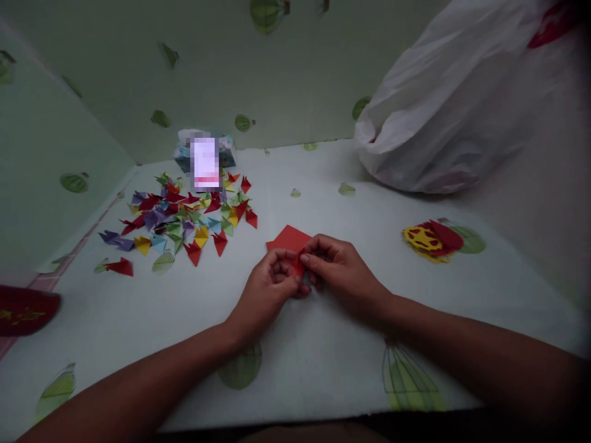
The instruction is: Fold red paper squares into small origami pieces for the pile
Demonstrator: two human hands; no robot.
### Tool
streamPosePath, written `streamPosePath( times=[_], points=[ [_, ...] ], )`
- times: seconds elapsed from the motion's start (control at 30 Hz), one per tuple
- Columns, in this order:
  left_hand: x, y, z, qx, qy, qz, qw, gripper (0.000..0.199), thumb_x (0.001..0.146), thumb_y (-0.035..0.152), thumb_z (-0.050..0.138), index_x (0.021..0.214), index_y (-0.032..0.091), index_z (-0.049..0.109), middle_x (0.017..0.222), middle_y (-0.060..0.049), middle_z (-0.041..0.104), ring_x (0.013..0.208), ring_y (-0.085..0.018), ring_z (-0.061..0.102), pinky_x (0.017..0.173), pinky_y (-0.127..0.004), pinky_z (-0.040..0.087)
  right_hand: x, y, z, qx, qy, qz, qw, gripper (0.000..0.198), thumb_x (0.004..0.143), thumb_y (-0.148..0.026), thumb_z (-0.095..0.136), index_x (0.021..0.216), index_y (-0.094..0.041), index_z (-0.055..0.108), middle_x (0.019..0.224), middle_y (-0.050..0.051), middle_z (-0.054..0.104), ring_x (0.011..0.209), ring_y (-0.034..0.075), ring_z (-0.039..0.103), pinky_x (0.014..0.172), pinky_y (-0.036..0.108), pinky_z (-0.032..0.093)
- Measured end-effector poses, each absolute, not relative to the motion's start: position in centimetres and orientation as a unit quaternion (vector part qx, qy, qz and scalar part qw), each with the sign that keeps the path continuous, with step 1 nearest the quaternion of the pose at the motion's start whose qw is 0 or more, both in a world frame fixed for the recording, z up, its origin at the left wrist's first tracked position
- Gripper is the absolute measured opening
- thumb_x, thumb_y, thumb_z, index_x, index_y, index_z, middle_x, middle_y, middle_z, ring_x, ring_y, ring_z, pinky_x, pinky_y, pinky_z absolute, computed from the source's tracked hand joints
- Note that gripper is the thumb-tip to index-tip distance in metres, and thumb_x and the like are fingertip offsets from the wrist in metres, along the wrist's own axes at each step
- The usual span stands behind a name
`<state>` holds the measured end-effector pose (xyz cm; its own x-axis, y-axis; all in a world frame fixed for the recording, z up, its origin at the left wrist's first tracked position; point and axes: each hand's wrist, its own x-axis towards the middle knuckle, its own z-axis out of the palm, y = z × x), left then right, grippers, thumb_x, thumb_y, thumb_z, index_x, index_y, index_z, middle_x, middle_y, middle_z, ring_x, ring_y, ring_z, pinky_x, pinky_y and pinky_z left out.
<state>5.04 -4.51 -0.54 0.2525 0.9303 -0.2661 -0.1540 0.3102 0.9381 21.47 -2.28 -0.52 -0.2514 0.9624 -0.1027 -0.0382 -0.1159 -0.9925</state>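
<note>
1. Grip of left hand (270, 277): fingers curled, pinching red-orange paper (299, 264) near table centre.
2. Grip of right hand (341, 264): thumb and fingertips pinched on the same paper, touching or nearly touching left fingers.
3. Flat red-orange corner (289, 235) just beyond the fingers; can't tell if same sheet or another.
4. Table (314, 369): pale cover, green balloon prints.
5. Beyond and left: folded paper pieces (174, 231), many colours, loose heap; one red piece (122, 266) apart on near side.
6. Behind heap: lit screen (205, 161), pixelated, in front of tissue box (229, 154).
7. Right of hands, well apart: yellow and red cutouts (422, 239), overlapping.
8. Far right: white plastic bag (429, 123), bulging.
9. Left edge: dark red object (28, 311), partly cut off.
</note>
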Motion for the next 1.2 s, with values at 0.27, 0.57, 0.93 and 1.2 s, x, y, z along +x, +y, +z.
streamPosePath(
  times=[0.27,0.57,0.93,1.2],
  points=[
    [5.04,-4.54,-0.34,0.43,0.448,0.431,0.655,0.027,0.096,0.044,0.062,0.099,0.017,0.06,0.089,-0.003,0.067,0.077,-0.014,0.069,0.071,-0.028,0.06,21.34,-2.53,-0.58,-0.429,-0.52,0.613,0.412,0.015,0.085,-0.03,0.069,0.081,-0.018,0.06,0.066,-0.002,0.064,0.053,0.01,0.056,0.051,0.025,0.042],
    [4.81,-4.4,-0.09,0.449,0.468,0.41,0.641,0.022,0.094,0.037,0.064,0.094,0.017,0.058,0.081,-0.001,0.065,0.072,-0.013,0.066,0.07,-0.028,0.059,21.35,-2.57,-0.17,-0.411,-0.525,0.623,0.41,0.014,0.086,-0.03,0.068,0.083,-0.018,0.06,0.063,-0.003,0.063,0.053,0.01,0.056,0.051,0.025,0.043],
    [4.84,-4.36,-0.03,0.461,0.47,0.415,0.628,0.021,0.092,0.036,0.067,0.089,0.017,0.058,0.078,-0.002,0.067,0.069,-0.014,0.065,0.067,-0.029,0.058,21.45,-2.64,-0.27,-0.42,-0.543,0.609,0.399,0.013,0.089,-0.029,0.063,0.081,-0.019,0.06,0.06,-0.004,0.059,0.052,0.011,0.053,0.053,0.027,0.042],
    [4.86,-4.36,-0.05,0.477,0.473,0.422,0.609,0.021,0.093,0.037,0.066,0.094,0.017,0.06,0.082,-0.001,0.066,0.067,-0.013,0.065,0.065,-0.028,0.058,21.41,-2.7,-0.36,-0.422,-0.553,0.597,0.399,0.013,0.088,-0.029,0.064,0.082,-0.02,0.058,0.058,-0.003,0.06,0.051,0.012,0.054,0.052,0.027,0.042]
  ],
)
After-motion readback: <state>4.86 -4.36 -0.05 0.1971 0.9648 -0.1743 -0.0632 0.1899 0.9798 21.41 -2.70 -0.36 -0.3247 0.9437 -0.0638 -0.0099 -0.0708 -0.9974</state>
